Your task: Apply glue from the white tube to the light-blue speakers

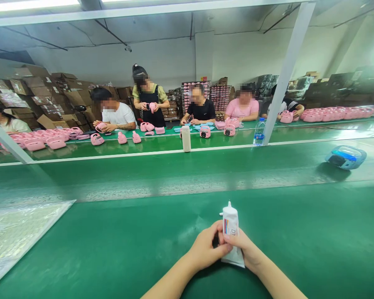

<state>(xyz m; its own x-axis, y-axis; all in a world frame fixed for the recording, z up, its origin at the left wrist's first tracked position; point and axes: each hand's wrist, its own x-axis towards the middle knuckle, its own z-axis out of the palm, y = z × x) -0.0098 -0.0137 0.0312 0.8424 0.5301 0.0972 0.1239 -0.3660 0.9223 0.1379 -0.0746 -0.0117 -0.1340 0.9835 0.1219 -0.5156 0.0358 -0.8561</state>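
A white glue tube (pixel 230 220) with a nozzle tip stands upright over the green table (pixel 112 249), near its front edge. My right hand (pixel 244 249) grips the tube around its lower half. My left hand (pixel 205 247) presses against the tube's left side, fingers curled, touching the right hand. What sits between the two hands is dark and hidden.
A clear plastic sheet (pixel 15 232) lies at the left. A blue camera-shaped toy (pixel 345 157) rides the green conveyor belt at the right. A white bottle (pixel 186 138) and a water bottle (pixel 259 132) stand beyond. Several people handle pink toy parts (pixel 54 142) across the line.
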